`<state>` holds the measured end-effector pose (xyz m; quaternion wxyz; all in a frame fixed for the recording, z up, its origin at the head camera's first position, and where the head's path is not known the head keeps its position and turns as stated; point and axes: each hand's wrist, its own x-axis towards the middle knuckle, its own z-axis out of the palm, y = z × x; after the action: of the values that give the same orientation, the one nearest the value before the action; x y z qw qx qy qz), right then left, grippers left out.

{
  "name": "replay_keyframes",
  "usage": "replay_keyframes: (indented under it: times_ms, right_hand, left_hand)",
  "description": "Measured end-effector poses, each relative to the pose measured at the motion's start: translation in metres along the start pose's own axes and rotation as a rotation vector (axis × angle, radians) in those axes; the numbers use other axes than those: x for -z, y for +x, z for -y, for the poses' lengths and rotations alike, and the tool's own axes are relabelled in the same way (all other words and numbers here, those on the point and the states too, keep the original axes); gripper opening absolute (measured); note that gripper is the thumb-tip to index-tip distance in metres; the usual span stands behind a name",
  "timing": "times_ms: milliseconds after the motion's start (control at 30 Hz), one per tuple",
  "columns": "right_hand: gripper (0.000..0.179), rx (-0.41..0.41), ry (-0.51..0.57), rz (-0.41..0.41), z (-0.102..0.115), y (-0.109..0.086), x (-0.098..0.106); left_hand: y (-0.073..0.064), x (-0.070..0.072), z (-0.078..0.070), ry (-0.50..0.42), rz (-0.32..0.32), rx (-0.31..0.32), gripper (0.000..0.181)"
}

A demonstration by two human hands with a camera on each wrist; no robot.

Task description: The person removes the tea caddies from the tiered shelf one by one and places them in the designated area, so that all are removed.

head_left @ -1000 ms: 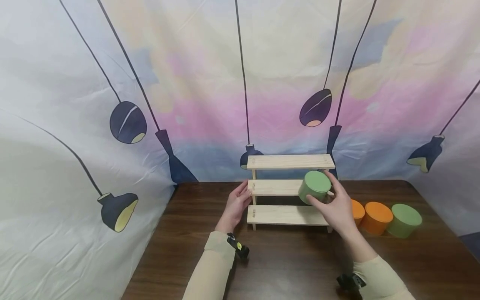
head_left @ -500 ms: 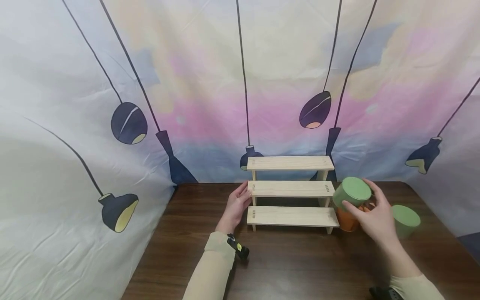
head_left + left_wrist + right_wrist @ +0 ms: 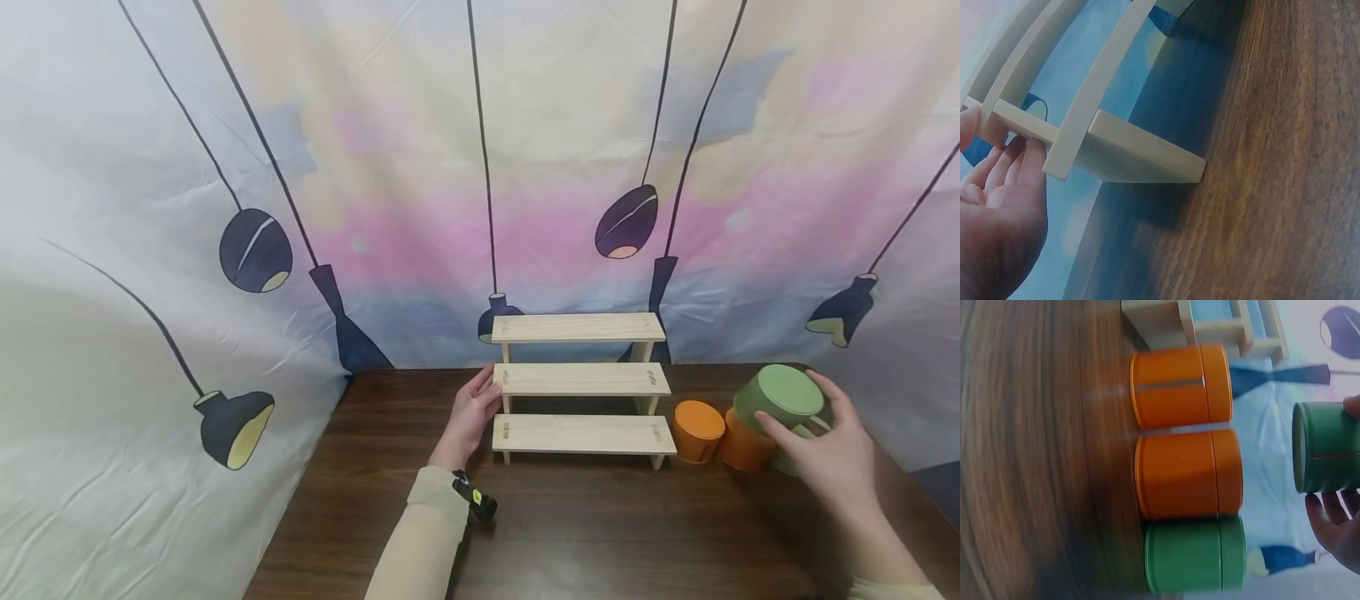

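Note:
A pale wooden three-step shelf (image 3: 581, 380) stands on the table with bare steps. My left hand (image 3: 468, 421) grips its left end at the middle step; in the left wrist view the thumb lies on one side and the fingers (image 3: 1016, 162) reach behind the wood. My right hand (image 3: 843, 454) holds a lidded green canister (image 3: 780, 396) in the air, thumb and fingers around its sides. Beneath it stand an orange canister (image 3: 1188, 474) and another green canister (image 3: 1185, 556), partly covered in the head view. A further orange canister (image 3: 699, 432) stands nearest the shelf.
The brown wood-grain table (image 3: 570, 533) reaches back to a fabric backdrop (image 3: 570, 167) printed with hanging lamps. The standing canisters form a close row to the right of the shelf.
My right hand has carried the green canister from in front of the middle step rightward, over the row of standing canisters. My left hand has stayed at the shelf's left end.

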<state>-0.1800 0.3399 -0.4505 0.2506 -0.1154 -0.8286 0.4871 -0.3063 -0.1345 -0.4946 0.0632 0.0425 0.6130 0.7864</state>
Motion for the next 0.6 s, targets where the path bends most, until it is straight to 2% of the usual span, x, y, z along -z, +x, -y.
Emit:
replay_keyframes:
  times_ms: [133,400,600]
  right_hand:
    - [0.096,-0.033,0.025,-0.013,-0.009,0.002,0.015]
    - [0.099,-0.188,-0.148,-0.085,-0.021,0.008,0.043]
    - [0.097,-0.163,0.018,-0.092,-0.035,0.014,0.058]
  left_hand:
    - [0.000,0.000,0.000,-0.001,0.003,-0.002,0.061]
    - [0.001,0.000,0.001,0.008,0.007,-0.014,0.061]
    - [0.000,0.000,0.002,0.016,0.007,-0.023,0.061]
